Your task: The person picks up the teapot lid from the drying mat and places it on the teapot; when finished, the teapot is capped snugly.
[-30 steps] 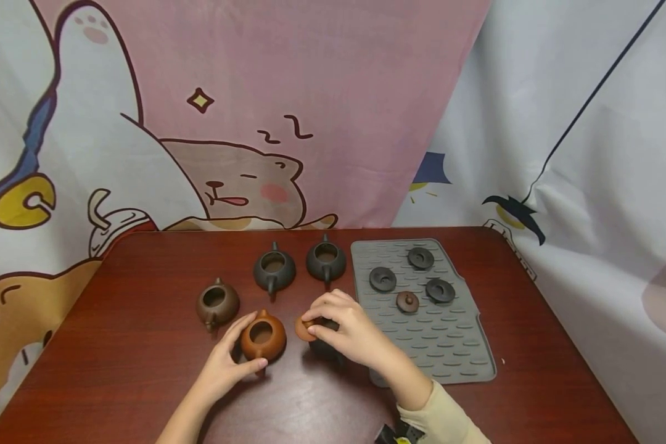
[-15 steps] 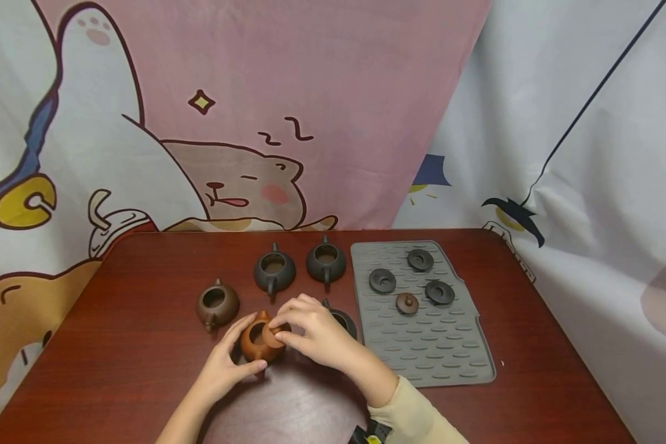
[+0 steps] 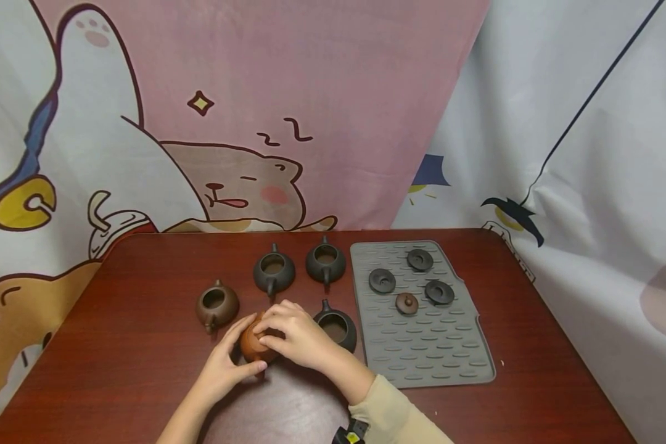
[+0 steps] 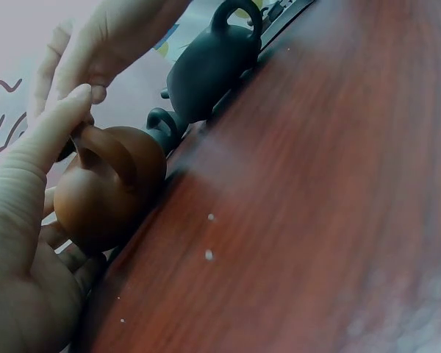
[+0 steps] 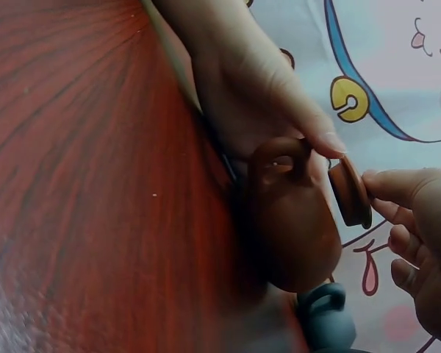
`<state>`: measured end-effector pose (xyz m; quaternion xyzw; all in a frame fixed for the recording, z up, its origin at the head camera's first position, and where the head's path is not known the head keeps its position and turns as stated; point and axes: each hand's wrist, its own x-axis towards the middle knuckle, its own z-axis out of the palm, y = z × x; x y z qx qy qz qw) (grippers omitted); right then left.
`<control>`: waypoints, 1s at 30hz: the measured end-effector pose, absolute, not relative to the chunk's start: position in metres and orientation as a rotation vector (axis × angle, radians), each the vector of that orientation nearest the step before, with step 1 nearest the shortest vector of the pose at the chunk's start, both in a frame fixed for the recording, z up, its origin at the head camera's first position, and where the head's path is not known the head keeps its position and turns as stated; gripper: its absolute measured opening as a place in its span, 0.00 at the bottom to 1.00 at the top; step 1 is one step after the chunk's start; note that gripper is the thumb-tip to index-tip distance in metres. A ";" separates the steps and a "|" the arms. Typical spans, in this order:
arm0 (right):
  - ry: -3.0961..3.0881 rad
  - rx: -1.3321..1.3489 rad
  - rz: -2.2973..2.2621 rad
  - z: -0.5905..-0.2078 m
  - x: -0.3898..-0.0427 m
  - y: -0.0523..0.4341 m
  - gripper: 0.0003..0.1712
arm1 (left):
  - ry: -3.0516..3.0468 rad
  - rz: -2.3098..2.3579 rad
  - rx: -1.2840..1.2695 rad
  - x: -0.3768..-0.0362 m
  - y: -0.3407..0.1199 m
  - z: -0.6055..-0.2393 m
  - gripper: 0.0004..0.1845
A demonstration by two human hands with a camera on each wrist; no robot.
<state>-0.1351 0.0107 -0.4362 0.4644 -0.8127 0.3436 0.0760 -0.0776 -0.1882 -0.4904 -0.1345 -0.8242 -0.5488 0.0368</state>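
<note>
An orange-brown clay teapot (image 3: 251, 348) stands near the middle of the table, gripped by my left hand (image 3: 224, 364) with the thumb at the handle side and the fingers around the body. Over its mouth is my right hand (image 3: 296, 336), which pinches the teapot's matching lid (image 5: 349, 193) between thumb and fingers. In the right wrist view that lid is tilted and just apart from the pot's top. From above, the right hand mostly hides the lid and the opening. Just right of that hand sits a dark lidless teapot (image 3: 338, 330).
Behind stand a brown lidless teapot (image 3: 217, 305) and two dark lidless teapots, one at the left (image 3: 274, 271) and one at the right (image 3: 325, 262). A grey ridged mat (image 3: 422, 354) bears several lids, including a small brown lid (image 3: 407, 303). A printed curtain hangs behind the table.
My right hand has carried the orange-brown lid leftward from above the near dark teapot to over the orange-brown teapot's mouth. The left hand has stayed in place on the pot.
</note>
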 end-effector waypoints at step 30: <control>-2.555 1.273 0.934 -0.447 -0.139 0.000 0.10 | -2.492 -1.690 -0.419 -0.077 -0.188 -0.493 0.44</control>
